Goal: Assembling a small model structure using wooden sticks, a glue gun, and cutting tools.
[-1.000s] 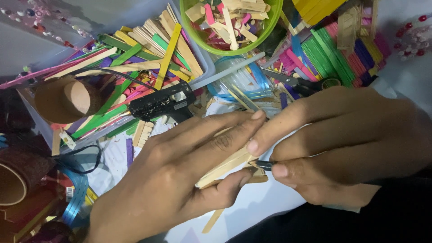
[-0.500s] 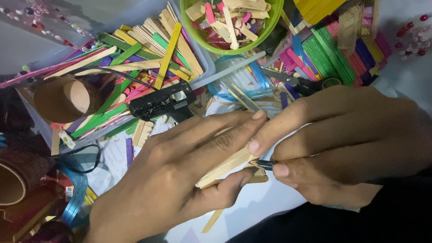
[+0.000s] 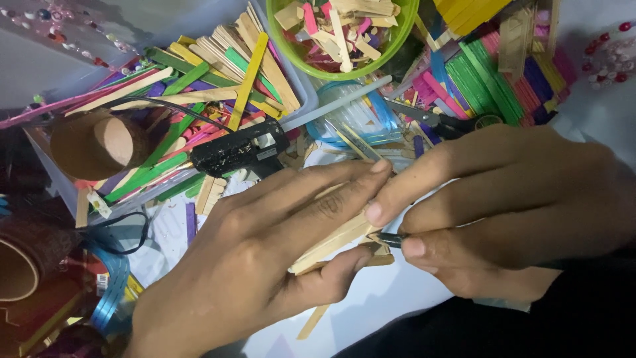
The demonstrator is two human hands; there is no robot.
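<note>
Nearest the camera, the left hand (image 3: 265, 258) lies flat over a small stack of plain wooden craft sticks (image 3: 331, 242), its fingers stretched out along the top and its thumb pressing from below, so the sticks are clamped between them. The right hand (image 3: 510, 212) meets it just to the right of the sticks: its fingers are curled narrow around a small dark tool (image 3: 387, 238), whose tip touches the end of the sticks, while its forefinger rests against the left fingertips. Another plain stick (image 3: 313, 321) pokes out below the left hand, nearer than the stack, on the white desk (image 3: 391, 292). Just beyond the sticks, up and to the left, a black glue gun (image 3: 235, 152) lies on its side with a clear glue rod (image 3: 334, 105) sticking out of its back. Left of the glue gun stands a cardboard tube (image 3: 96, 142), beside a loose heap of coloured craft sticks (image 3: 199, 73). Right of the glue gun, beyond the right hand, are dark-handled scissors (image 3: 440, 120) and bundles of green, pink and blue sticks (image 3: 490, 76). Farthest from the sticks, at the top edge, a green bowl (image 3: 394, 41) holds cut stick pieces.
</note>
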